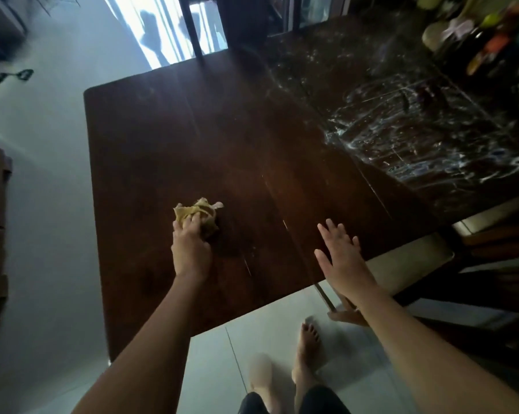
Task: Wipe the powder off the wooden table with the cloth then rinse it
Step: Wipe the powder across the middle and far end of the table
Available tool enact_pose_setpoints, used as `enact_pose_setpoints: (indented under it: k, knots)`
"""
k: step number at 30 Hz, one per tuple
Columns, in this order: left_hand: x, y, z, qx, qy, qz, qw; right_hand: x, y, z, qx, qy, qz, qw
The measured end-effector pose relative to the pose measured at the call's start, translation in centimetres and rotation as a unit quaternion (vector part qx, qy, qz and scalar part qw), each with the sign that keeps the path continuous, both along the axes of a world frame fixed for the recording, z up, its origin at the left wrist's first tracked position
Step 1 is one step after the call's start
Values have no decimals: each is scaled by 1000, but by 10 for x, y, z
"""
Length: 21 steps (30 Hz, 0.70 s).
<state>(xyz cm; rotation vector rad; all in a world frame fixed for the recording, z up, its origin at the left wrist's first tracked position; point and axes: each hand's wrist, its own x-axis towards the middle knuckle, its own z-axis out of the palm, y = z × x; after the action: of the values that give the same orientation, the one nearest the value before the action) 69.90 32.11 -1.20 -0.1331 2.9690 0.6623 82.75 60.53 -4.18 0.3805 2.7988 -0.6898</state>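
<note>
Left hand (191, 251) clutches the cloth (196, 213) on the table (162, 130) — right hand (342, 259) spread-fingered at its near edge.

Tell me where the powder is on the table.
In the head view, the powder is smeared over the far right part of the table, beside the bottles, away from the cloth the left hand holds.

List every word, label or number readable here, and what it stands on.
None can be read.
The bottles and jars at far right are too blurred for any label to be made out.
The cloth and the wooden table show no writing; the powder streaks are smears, not letters.
</note>
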Motion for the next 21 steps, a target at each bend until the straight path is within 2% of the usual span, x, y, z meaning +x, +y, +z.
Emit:
enact_pose_setpoints:
  k: [3, 7, 10, 12, 13, 15, 18, 21]
  knots:
    - [7, 42, -3, -13, 14, -141, 990, 17, -5, -4, 2, -1, -38, 999]
    - [65, 74, -13, -15, -32, -384, 923, 26, -2, -3, -12, 26, -75, 997]
    - [64, 40, -11, 19, 3, -472, 882, 17, -1, 4, 37, 73, -96, 992]
    - [50, 2, -15, 24, 45, -494, 868, 2, -3, 7, 40, 93, -109, 989]
    - [37, -16, -16, 18, 53, -487, 872, -7, -5, 7, 34, 84, -107, 990]
    - [1, -49, -9, -7, 54, -408, 912, -25, -10, 7, 36, 14, -70, 997]
    - [-61, -81, 1, -59, 18, -164, 984, -45, -17, 5, 72, -114, 10, 991]
    - [-112, -67, 0, -55, 22, 26, 998, -52, -18, 3, 82, -110, 19, 990]
